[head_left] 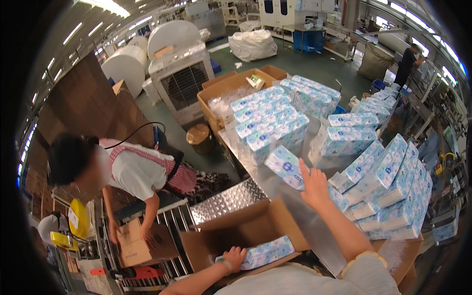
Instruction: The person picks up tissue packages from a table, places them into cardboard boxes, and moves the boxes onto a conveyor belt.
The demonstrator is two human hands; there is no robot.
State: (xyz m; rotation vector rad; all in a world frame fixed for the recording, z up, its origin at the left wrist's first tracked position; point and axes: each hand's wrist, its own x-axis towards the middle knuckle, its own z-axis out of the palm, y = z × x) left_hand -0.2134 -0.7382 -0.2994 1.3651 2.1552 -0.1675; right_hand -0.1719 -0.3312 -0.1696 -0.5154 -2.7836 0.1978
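In the open cardboard carton [289,219] before me lies a soft tissue pack [274,252] in blue-and-white floral film. My left hand [235,259] grips its left end, fingers over the top. My right hand [316,187] holds another tissue pack [284,166], tilted just above the metal table [317,239]. Beyond it stand rows of matching tissue packs [273,114]. More packs [394,184] lean in a slanting stack to the right of my right forearm. Part of the carton's inside is hidden in shadow.
At the left, a co-worker [140,169] bends over a smaller carton [134,243] on a roller conveyor [179,228], near yellow tape rolls [78,218]. A diamond-plate sheet [232,201] adjoins my carton. Behind the table stands a large box of clear film [225,101].
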